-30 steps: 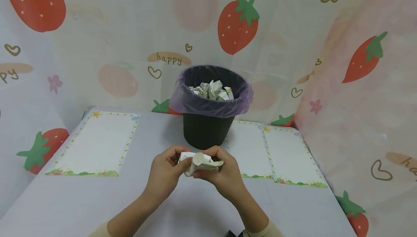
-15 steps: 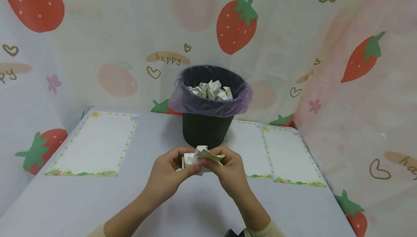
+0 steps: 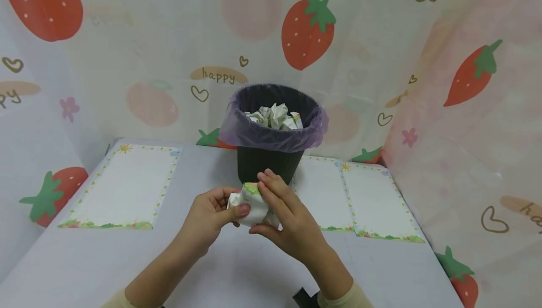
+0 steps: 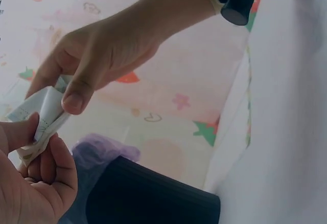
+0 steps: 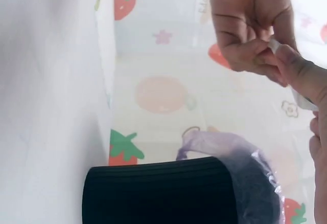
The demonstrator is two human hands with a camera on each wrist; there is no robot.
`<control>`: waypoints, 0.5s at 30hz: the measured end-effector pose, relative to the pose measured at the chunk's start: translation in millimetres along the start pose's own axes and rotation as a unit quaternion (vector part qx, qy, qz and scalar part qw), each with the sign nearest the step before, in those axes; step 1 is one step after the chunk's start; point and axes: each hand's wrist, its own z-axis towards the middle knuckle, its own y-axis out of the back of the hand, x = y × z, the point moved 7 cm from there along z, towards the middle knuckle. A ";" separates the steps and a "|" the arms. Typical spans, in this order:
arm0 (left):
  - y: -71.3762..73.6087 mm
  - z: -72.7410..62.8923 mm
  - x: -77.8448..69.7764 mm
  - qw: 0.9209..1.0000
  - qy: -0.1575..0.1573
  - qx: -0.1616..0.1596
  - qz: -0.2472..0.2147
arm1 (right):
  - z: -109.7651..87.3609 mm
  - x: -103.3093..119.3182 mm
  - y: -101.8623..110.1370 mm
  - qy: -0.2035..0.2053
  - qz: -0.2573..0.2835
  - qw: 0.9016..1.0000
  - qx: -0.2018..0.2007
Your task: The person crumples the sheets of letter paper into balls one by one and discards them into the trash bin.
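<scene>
Between the two hands is a crumpled, folded sheet of white paper (image 3: 255, 208) with a green and orange printed edge at its top. My left hand (image 3: 202, 218) pinches its left side, thumb on the near face; the left wrist view also shows this thumb (image 4: 23, 134) against the paper. At the paper's right side, my right hand (image 3: 296, 221) lays nearly straight fingers, its thumb stretched out along the lower edge. Behind the hands stands a black bin (image 3: 267, 162) with a purple liner (image 3: 273, 141). Several crumpled papers (image 3: 277, 117) lie inside it.
A flat sheet with a printed border (image 3: 123, 188) lies on the white table (image 3: 186, 270) at the left. Two similar sheets, the nearer-to-wall one (image 3: 383, 200) overlapping its neighbour (image 3: 323, 195), lie at the right. A strawberry-print curtain (image 3: 169, 30) surrounds the table.
The paper has been folded and turned, so its printed edge now faces up. My right hand has gone from pinching it to straightened fingers against its side. Bin and flat sheets stay put.
</scene>
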 end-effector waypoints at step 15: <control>-14.6 -9.3 5.7 0.999 0.017 -0.036 -0.021 | -8.2 -1.6 -5.6 -0.034 -0.051 0.998 0.017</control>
